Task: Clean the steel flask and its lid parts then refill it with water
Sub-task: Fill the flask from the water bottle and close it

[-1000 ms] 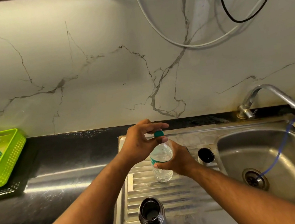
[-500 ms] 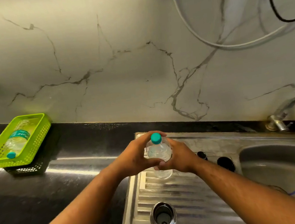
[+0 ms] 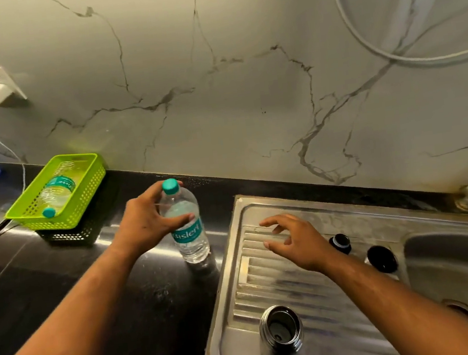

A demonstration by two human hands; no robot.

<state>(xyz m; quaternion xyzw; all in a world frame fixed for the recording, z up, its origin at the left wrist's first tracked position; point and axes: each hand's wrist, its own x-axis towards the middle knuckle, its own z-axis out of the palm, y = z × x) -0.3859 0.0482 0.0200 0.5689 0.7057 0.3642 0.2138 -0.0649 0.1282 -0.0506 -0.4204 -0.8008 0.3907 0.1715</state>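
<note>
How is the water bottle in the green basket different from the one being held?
The held clear plastic water bottle is upright on the black counter; the clear plastic bottle in the lime-green mesh basket lies on its side. The left hand grips the upright one; nothing touches the basket one. Both have teal caps and labels.

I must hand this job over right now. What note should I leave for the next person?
Left hand grips the water bottle, capped and upright on the black counter.
Right hand is open above the draining board, holding nothing.
The flask stands open on the draining board; two black lid parts lie near the basin.
Done: lid off. Water level in the flask cannot be seen.
Left: check the fill, then fit the lid parts.
</note>
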